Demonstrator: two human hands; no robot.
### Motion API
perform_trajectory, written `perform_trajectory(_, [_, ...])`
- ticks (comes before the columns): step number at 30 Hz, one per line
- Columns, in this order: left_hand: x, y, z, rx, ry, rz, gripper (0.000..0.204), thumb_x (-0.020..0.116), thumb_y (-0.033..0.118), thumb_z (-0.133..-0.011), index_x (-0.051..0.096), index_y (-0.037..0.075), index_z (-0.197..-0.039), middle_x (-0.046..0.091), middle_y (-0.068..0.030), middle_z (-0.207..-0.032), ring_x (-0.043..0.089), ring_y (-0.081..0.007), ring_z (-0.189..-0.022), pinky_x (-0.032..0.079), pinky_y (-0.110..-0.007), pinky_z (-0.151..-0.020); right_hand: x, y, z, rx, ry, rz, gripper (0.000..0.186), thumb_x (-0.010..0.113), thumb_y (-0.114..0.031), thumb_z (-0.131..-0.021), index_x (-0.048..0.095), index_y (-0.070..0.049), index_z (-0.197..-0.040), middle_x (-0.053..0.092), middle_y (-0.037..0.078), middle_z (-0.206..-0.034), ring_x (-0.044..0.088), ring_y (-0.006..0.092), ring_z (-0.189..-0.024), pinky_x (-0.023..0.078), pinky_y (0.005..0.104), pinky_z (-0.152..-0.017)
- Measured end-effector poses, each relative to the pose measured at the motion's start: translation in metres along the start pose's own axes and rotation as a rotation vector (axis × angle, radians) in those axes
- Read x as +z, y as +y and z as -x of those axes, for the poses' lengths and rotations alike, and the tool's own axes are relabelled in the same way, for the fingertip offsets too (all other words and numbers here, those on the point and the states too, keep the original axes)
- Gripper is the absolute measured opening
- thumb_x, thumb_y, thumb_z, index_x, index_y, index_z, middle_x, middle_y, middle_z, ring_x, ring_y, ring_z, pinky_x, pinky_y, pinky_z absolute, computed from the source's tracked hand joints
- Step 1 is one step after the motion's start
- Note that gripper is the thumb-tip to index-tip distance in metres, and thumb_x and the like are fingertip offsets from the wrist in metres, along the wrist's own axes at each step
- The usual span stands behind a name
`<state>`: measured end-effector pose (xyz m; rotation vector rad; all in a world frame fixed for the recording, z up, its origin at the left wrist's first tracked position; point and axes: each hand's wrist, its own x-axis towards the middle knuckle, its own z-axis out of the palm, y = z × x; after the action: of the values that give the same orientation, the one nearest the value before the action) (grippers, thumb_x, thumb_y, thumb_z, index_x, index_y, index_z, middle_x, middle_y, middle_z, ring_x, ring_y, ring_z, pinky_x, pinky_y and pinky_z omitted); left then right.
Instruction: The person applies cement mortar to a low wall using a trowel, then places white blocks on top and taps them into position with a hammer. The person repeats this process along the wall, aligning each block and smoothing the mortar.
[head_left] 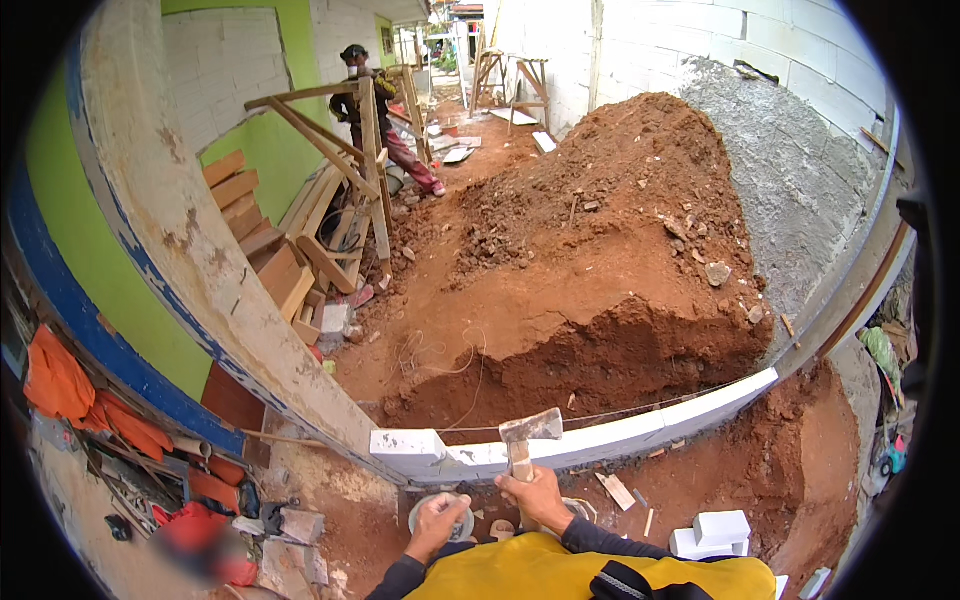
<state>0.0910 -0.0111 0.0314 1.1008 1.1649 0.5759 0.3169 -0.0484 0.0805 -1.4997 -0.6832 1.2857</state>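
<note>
My right hand (pixel 532 497) grips the wooden handle of a hammer-like tool (pixel 535 426), its wide grey metal head raised in front of a low wall of white blocks (pixel 700 407). My left hand (pixel 440 522) is closed, fingertips pinched together, beside it on the left; what it holds is too small to make out. A grey bucket (pixel 423 512) is partly hidden under my left hand. A thin string (pixel 640 409) runs along the block wall. Two loose white blocks (pixel 720 529) lie at lower right, near my yellow-clad body.
A red soil mound (pixel 610 210) rises beyond the wall. A person (pixel 365 125) stands by a wooden frame (pixel 378 190) at back left, near stacked planks (pixel 290 260). A weathered pillar (pixel 170 200) frames the left; orange cloth (pixel 55 375) and rubble (pixel 295 550) lie below it.
</note>
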Motion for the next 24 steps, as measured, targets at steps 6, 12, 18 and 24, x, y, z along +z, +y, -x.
perform_trajectory(6, [0.027, -0.001, 0.018, -0.112, -0.162, 0.462, 0.049, 0.058, 0.033, -0.113, 0.057, 0.001, -0.151, 0.069, -0.0099, -0.138, 0.062, -0.0208, -0.132, 0.051, -0.039, -0.108, 0.009, 0.013, 0.001, -0.124, -0.030, -0.010, 0.020, 0.082, -0.018, -0.096, 0.074, -0.001, -0.090, 0.068, 0.000, -0.070, 0.059, 0.0080, -0.060, 0.047, 0.0264, -0.055])
perform_trajectory(12, [0.037, 0.003, 0.014, -0.183, -0.152, 0.930, 0.032, 0.063, 0.025, -0.111, 0.063, 0.006, -0.136, 0.070, -0.0060, -0.125, 0.066, -0.0208, -0.120, 0.053, -0.041, -0.105, 0.023, 0.025, -0.003, -0.012, -0.121, -0.063, 0.018, 0.081, -0.015, -0.097, 0.074, 0.001, -0.094, 0.069, 0.002, -0.075, 0.061, 0.0081, -0.063, 0.048, 0.0246, -0.057])
perform_trajectory(18, [0.008, -0.015, -0.039, -0.164, 0.028, 1.052, 0.016, 0.066, 0.024, -0.110, 0.065, 0.012, -0.120, 0.069, -0.0016, -0.111, 0.068, -0.0173, -0.105, 0.056, -0.034, -0.093, 0.048, 0.032, -0.032, 0.002, -0.124, 0.015, 0.024, 0.079, -0.015, -0.098, 0.069, 0.001, -0.113, 0.068, 0.002, -0.083, 0.061, 0.0083, -0.066, 0.050, 0.0250, -0.059])
perform_trajectory(24, [-0.099, -0.079, -0.197, -0.205, 0.309, 1.137, 0.014, 0.066, 0.027, -0.110, 0.065, 0.014, -0.116, 0.067, 0.0018, -0.100, 0.067, -0.0142, -0.093, 0.054, -0.029, -0.077, 0.038, 0.068, -0.017, 0.372, -0.151, 0.105, 0.042, 0.076, -0.016, -0.099, 0.053, -0.004, -0.133, 0.063, 0.004, -0.089, 0.062, 0.0119, -0.066, 0.055, 0.0289, -0.058])
